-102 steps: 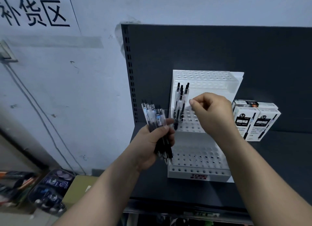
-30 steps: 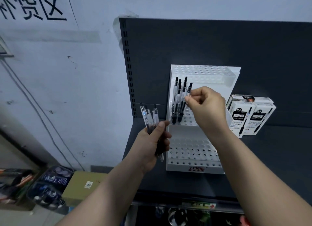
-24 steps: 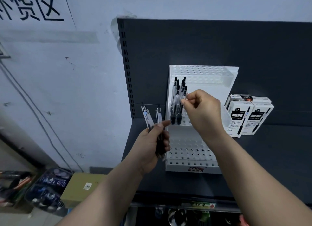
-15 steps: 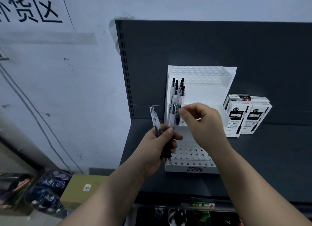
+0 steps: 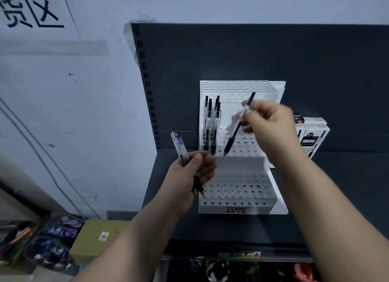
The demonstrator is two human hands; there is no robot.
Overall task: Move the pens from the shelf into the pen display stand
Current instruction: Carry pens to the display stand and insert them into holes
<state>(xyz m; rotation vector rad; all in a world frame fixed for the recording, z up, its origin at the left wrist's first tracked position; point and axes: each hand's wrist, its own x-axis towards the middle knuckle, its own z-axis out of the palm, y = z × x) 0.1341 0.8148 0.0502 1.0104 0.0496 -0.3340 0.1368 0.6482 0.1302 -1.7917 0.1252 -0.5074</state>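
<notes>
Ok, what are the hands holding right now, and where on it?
The right hand pinches one pen on its clear upper barrel, tip pointing down. The left hand grips the spare pens around their middles.

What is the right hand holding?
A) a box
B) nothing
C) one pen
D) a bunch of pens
C: the right hand pinches a single pen, tilted, tip down over the stand.

Pens point(image 5: 212, 125) stand in the stand's point(image 5: 235, 207) middle tier, boxes point(image 5: 313, 137) right.
</notes>
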